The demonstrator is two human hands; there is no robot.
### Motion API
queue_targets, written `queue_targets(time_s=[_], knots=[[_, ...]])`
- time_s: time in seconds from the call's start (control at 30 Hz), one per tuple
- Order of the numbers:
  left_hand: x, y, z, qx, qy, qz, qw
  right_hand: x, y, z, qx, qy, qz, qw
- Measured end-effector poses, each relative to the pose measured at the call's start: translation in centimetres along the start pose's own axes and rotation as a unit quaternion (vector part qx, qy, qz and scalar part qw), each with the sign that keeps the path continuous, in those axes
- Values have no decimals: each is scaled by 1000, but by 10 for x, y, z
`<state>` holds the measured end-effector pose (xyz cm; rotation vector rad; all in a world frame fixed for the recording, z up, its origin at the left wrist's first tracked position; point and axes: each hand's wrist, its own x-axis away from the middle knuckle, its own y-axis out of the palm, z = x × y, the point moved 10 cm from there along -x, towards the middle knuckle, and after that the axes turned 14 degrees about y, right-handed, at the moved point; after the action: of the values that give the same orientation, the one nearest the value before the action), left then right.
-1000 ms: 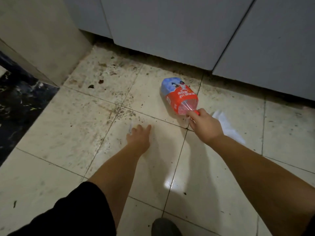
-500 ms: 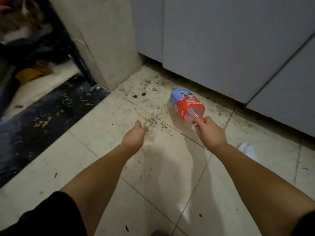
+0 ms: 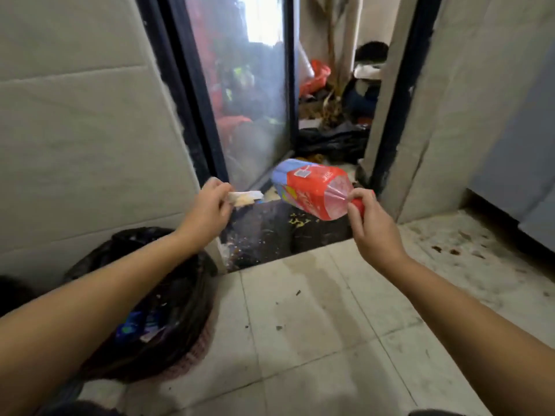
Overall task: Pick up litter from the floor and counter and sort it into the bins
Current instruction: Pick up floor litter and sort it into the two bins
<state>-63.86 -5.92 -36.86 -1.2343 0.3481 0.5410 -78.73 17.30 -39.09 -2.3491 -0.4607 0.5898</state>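
My right hand grips the red cap end of an empty plastic bottle with a red and blue label, held sideways in the air above the dark threshold. My left hand pinches a small pale scrap of wrapper, also lifted off the floor. A bin lined with a black bag stands at the lower left, under my left forearm, with some wrappers showing inside.
A glass sliding door with a dark frame stands ahead, open on its right side to a cluttered space with black bags and a red bag. Pale wall panels flank it. The floor tiles are dirty, with crumbs at the right.
The bottle has been lifted from the floor and carried left. My left hand now holds a scrap. The view has swung up and left to the doorway and the bin.
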Motion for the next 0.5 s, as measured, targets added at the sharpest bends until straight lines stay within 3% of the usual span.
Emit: queue_targets(time_s=[0.1, 0.23, 0.3, 0.4, 0.43, 0.5], knots=[[49, -38, -62, -41, -40, -20, 998, 7, 30, -51, -45, -22, -30, 998], [130, -18, -140, -66, -137, -130, 980, 20, 74, -112, -97, -69, -86, 989], [166, 15, -157, -54, -162, -264, 949, 27, 98, -137, -110, -83, -114, 984], [217, 51, -161, -30, -179, -461, 869, 34, 130, -175, -120, -99, -135, 979], [225, 51, -162, -20, -177, -480, 859, 36, 141, -188, -120, -105, -142, 977], [224, 31, -168, -14, -171, -456, 873, 42, 164, -215, -115, -124, -162, 972]])
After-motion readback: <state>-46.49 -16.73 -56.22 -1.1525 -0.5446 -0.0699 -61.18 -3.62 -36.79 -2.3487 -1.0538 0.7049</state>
